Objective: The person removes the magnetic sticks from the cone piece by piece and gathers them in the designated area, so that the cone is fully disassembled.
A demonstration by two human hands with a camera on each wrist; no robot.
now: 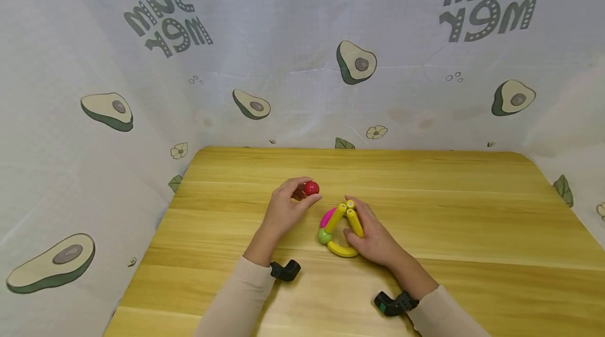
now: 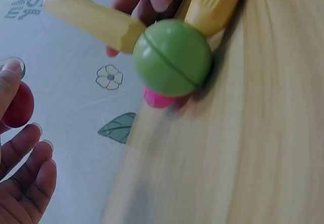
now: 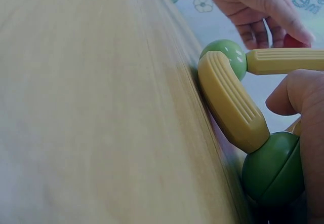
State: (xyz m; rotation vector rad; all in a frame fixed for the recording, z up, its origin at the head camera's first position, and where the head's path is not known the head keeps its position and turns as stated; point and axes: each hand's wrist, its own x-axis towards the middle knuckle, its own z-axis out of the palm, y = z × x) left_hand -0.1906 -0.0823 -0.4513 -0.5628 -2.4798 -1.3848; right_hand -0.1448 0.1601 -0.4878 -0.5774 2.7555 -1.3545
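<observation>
My left hand [image 1: 283, 207] pinches a shiny red ball [image 1: 311, 188] between thumb and fingertips, raised at the left of a toy assembly. That assembly is a ring of curved pieces, with a yellow curved piece [image 1: 343, 250], a pink piece [image 1: 327, 218] and green balls such as this green ball [image 2: 172, 58] as joints. Several yellow rods [image 1: 336, 218] lean upward from it, their upper ends close together. My right hand [image 1: 375, 236] grips the assembly's right side, thumb inside the ring by a rod. A second green ball [image 3: 276, 169] is partly hidden behind the right hand.
The assembly rests on a wood-grain table [image 1: 227, 232]. Behind the table hangs a pale curtain [image 1: 302, 85] printed with avocados. Each wrist wears a black strapped device, the left device [image 1: 285, 271] and the right device [image 1: 396, 303].
</observation>
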